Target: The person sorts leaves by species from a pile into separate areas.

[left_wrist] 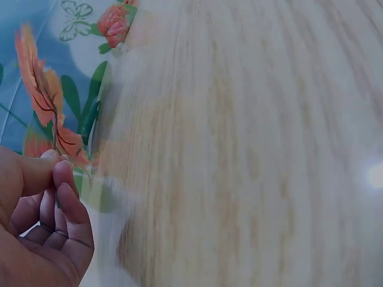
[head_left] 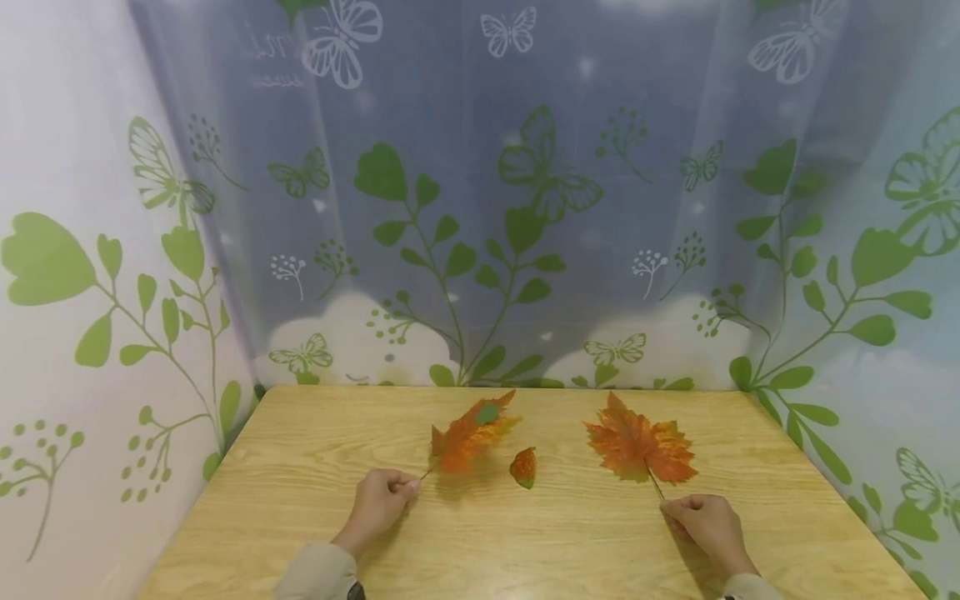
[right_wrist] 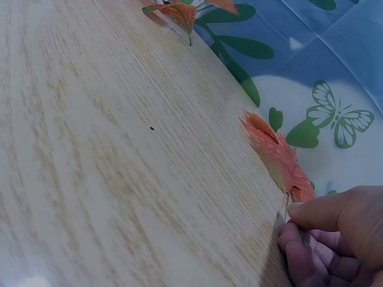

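My left hand pinches the thin stem of an orange maple leaf between thumb and fingertips. This leaf is tilted up off the table, its shadow below it. A green patch shows against its upper part; what it is I cannot tell. With thumb and fingers, my right hand pinches the stem of a second orange maple leaf, which spreads out ahead of the hand. Between the two leaves a small red strawberry with a green end lies on the table. In the left wrist view the strawberry appears at the top.
Both hands are over a light wood-grain table. A curtain printed with green plants and butterflies stands behind its far edge and along both sides. A tiny dark speck lies on the tabletop in the right wrist view.
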A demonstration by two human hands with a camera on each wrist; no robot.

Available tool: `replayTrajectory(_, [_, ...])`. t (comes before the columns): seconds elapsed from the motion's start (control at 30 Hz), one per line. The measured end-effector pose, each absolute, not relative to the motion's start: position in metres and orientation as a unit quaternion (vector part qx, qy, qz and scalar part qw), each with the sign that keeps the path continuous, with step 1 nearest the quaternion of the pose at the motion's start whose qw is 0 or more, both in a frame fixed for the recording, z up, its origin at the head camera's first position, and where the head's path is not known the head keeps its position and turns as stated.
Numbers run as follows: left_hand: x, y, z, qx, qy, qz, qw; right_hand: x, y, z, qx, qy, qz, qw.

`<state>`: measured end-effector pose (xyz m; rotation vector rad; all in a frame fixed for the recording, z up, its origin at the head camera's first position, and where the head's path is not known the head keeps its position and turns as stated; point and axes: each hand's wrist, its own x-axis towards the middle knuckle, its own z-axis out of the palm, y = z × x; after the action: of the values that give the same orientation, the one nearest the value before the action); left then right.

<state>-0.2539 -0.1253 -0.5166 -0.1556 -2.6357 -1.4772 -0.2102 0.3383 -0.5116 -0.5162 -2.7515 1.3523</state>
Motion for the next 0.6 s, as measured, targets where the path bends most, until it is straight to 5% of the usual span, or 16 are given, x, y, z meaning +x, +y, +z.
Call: replayTrajectory(0.6, [-0.253, -0.107, -0.513, -0.056, -0.852, -0.520, 0.026, -0.211, 0.340, -0.515, -0.160, -0.894, 0.418, 0.026])
